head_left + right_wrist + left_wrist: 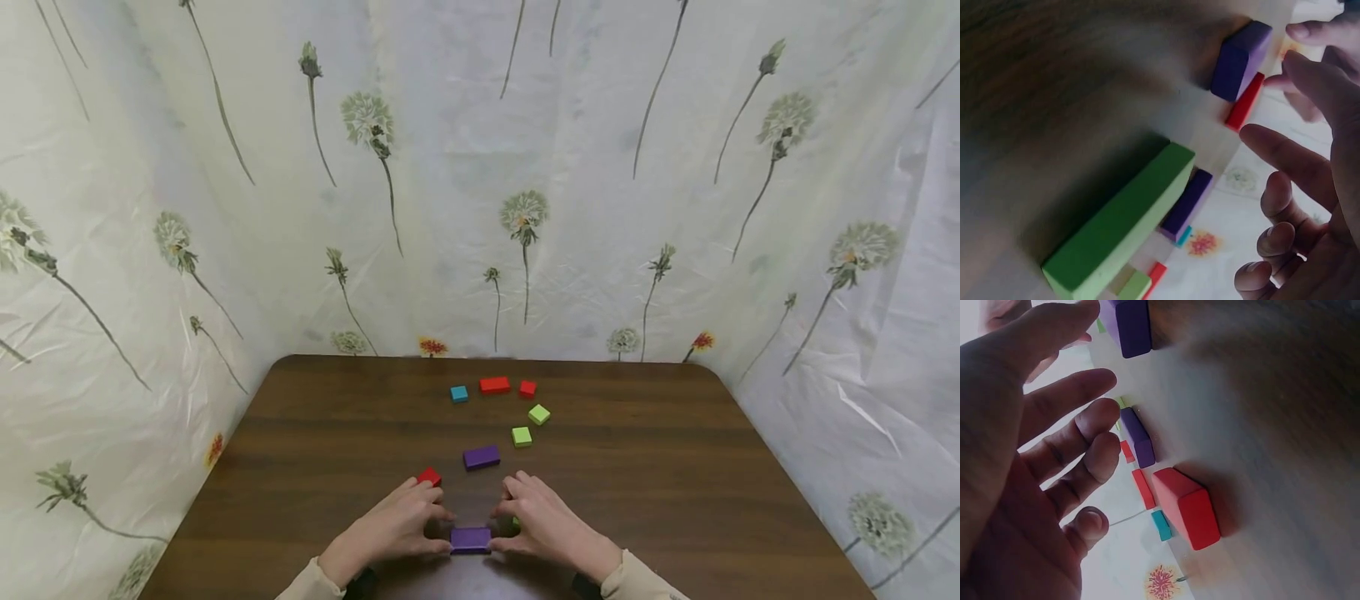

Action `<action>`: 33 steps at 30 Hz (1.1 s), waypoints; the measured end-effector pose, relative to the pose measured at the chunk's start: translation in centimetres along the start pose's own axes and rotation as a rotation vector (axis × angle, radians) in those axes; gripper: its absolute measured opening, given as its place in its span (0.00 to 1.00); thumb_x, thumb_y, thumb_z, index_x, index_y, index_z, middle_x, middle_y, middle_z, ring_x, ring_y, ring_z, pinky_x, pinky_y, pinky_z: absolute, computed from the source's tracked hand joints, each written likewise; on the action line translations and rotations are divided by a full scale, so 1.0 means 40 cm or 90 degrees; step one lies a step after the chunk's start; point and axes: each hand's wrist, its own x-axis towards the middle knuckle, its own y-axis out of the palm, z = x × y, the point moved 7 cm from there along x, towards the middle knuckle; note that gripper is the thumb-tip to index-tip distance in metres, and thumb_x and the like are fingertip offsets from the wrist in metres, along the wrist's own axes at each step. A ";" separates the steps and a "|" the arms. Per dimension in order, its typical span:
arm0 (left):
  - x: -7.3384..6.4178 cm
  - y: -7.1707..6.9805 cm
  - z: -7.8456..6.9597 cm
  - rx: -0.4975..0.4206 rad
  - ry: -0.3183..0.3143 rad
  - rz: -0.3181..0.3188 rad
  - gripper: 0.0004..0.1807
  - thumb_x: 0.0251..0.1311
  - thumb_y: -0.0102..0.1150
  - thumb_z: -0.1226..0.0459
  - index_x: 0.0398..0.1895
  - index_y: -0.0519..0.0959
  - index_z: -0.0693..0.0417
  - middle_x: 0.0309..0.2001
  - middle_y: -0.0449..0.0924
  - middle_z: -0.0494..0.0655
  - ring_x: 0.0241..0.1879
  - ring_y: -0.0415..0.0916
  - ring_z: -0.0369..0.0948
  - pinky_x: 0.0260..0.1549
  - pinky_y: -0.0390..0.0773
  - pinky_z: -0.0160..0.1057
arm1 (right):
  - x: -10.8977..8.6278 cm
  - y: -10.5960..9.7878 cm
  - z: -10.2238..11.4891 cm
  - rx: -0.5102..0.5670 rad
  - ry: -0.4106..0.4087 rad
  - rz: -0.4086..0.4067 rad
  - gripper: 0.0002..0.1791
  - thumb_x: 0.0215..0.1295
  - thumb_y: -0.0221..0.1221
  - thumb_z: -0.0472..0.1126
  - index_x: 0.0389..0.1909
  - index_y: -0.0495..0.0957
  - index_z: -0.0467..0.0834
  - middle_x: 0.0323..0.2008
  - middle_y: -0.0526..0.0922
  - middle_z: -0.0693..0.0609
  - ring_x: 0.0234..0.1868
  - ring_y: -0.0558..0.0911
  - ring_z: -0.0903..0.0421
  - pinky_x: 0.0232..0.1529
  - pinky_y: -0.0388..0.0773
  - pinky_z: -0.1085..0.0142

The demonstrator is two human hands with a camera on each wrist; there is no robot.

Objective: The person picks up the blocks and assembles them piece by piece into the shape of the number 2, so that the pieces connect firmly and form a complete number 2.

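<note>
A purple block (470, 540) lies on the table between my two hands, near the front edge. At its left end is the thumb of my left hand (402, 522); my right hand (542, 521) has its thumb at the other end. Whether the thumbs touch it is hard to tell; the right wrist view shows a small gap on that side. The fingers of both hands are loosely bent around nothing. Just beyond my left fingers sits a red block (1186, 509). A long green block (1119, 219) is beside my right hand, which mostly hides it in the head view.
Farther back on the brown table (337, 417) lie a second purple block (482, 457), two light green blocks (521, 437), a blue block (459, 394), a long red block (494, 385) and a small red block (528, 389). A flower-print curtain (450, 208) surrounds the back and sides.
</note>
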 end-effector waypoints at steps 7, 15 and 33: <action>0.002 0.009 0.004 0.010 -0.013 0.001 0.19 0.53 0.65 0.41 0.40 0.87 0.40 0.29 0.72 0.33 0.28 0.57 0.30 0.34 0.56 0.30 | 0.002 0.019 0.006 -0.019 0.008 0.029 0.23 0.49 0.65 0.68 0.32 0.85 0.54 0.30 0.67 0.63 0.33 0.63 0.64 0.35 0.62 0.71; -0.003 0.030 0.012 0.012 -0.022 0.014 0.19 0.52 0.64 0.40 0.40 0.86 0.40 0.28 0.70 0.32 0.28 0.57 0.31 0.34 0.57 0.31 | 0.001 0.031 0.001 -0.006 0.020 0.054 0.22 0.50 0.65 0.67 0.32 0.85 0.54 0.31 0.68 0.63 0.34 0.64 0.64 0.36 0.62 0.70; -0.002 0.050 0.002 0.015 -0.021 0.005 0.19 0.54 0.63 0.41 0.36 0.86 0.43 0.30 0.73 0.32 0.32 0.65 0.30 0.36 0.66 0.32 | -0.009 0.049 0.002 -0.009 0.007 0.061 0.18 0.52 0.66 0.64 0.31 0.84 0.54 0.32 0.69 0.63 0.35 0.65 0.63 0.38 0.64 0.68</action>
